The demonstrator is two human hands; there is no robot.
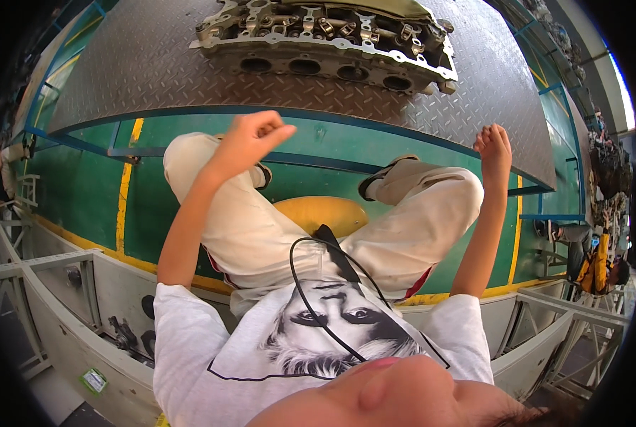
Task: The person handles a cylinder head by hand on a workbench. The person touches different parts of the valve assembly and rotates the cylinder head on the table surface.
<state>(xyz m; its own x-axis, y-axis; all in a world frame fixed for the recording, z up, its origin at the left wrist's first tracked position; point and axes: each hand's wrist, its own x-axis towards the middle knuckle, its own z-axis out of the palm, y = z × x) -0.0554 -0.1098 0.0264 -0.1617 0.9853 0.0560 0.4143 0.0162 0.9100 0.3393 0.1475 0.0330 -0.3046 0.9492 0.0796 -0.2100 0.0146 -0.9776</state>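
My left hand [252, 141] hovers over my left knee, in front of the bench's near edge. Its fingers are curled in and the thumb points right; nothing shows in it. Off to the right, my right hand [494, 146] is raised at the bench's near right edge, fingers bent into a loose fist with no object visible. Neither hand touches the engine cylinder head [318, 67], which lies on the bench beyond them. Its row of dark oval ports faces me, and rocker parts and bolts show along its top. The far side is cut off by the picture's edge.
The bench has a brown diamond-plate top [140, 78] on a blue frame [311, 162]. I sit with knees apart, a yellow round stool seat [321, 213] between my legs. Grey metal framing [83, 313] stands behind me. Another person [594, 260] is at the far right.
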